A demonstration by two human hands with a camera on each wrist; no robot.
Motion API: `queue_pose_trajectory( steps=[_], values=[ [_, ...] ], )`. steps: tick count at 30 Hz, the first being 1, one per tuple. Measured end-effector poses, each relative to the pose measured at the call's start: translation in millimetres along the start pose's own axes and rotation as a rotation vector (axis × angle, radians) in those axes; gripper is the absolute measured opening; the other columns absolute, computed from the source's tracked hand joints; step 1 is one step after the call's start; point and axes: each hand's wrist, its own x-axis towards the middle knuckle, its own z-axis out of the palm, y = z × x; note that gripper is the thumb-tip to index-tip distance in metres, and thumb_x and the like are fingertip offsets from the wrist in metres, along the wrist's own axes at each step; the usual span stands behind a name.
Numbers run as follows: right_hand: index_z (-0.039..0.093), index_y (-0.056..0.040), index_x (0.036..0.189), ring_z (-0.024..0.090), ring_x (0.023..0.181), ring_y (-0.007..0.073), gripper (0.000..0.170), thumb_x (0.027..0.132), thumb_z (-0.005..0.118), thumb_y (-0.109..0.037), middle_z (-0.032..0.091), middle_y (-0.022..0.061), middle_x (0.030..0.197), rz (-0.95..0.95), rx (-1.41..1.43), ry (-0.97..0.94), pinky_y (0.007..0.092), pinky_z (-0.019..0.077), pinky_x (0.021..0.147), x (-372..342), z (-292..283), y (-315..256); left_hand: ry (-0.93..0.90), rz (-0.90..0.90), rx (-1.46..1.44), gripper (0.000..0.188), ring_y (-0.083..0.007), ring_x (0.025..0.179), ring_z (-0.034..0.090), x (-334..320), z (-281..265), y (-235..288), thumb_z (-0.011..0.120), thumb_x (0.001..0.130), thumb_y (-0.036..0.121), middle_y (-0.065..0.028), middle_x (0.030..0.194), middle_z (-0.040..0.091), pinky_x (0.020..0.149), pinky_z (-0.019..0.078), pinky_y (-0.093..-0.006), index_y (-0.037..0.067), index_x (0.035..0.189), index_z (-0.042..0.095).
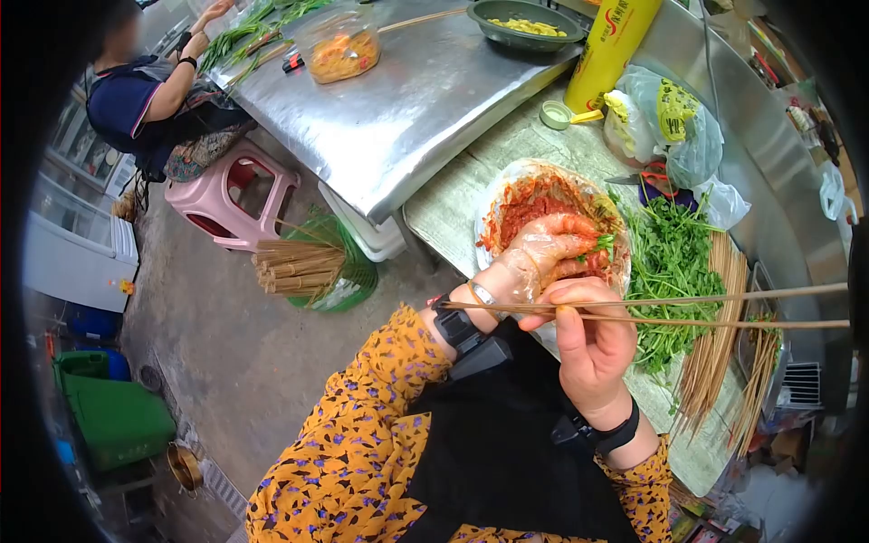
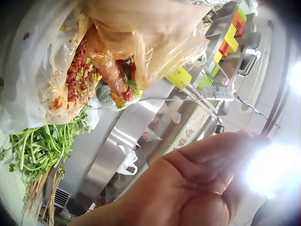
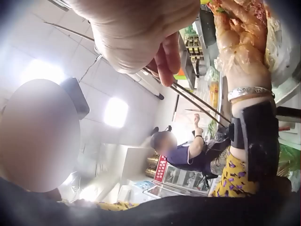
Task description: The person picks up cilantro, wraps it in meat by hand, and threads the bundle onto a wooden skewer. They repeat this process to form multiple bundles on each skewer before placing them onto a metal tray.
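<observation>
In the head view, my left hand (image 1: 543, 258), in a clear plastic glove, is in a plastic-lined bowl (image 1: 489, 195) of red seasoning (image 1: 534, 204). Its fingers curl around red-coated greens (image 1: 605, 242), whose tips show. The left wrist view shows the gloved hand (image 2: 141, 33) close up, over the bowl's liner (image 2: 28, 75). My bare right hand (image 1: 593, 348) pinches two thin wooden skewers (image 1: 724, 299) between thumb and fingers; they cross above my left wrist. In the right wrist view, the right hand (image 3: 141, 33) partly hides these skewers (image 3: 202, 103).
Leafy greens (image 1: 670, 262) and a skewer bundle (image 1: 711, 344) lie right of the bowl. Bags (image 1: 674, 118) and a yellow roll (image 1: 611, 54) stand behind. A metal table (image 1: 380, 118), a pink stool (image 1: 237, 195) and a green basket of skewers (image 1: 303, 267) are left; another person (image 1: 149, 100) sits there.
</observation>
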Motion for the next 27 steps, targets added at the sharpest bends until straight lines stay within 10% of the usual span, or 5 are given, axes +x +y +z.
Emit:
queue_pose_trajectory(
  steps=[16, 27],
  values=[
    [0.048, -0.0023, 0.103, 0.056, 0.068, 0.0132, 0.016, 0.095, 0.043, -0.016, 0.053, 0.0085, 0.090, -0.019, 0.106, 0.834, 0.0259, 0.0502, 0.063, -29.1, -104.1, -8.6, -0.038, 0.170, 0.113, 0.017, -0.0219, 0.090, 0.061, -8.0, 5.1, -8.9, 0.057, 0.084, 0.000, -0.0092, 0.098, 0.061, 0.079, 0.0536, -0.0351, 0.001, 0.101, 0.056],
    [0.048, -0.0019, 0.102, 0.060, 0.068, 0.0154, 0.014, 0.095, 0.044, -0.014, 0.056, 0.0085, 0.089, 0.140, 0.256, 0.679, 0.0270, 0.0517, 0.065, -51.3, -70.4, 16.8, 0.131, 0.160, -0.074, 0.016, -0.0217, 0.095, 0.059, -17.3, 32.4, -10.9, 0.055, 0.084, -0.003, -0.0093, 0.102, 0.060, 0.082, 0.0530, -0.0334, 0.003, 0.099, 0.057]
  ],
)
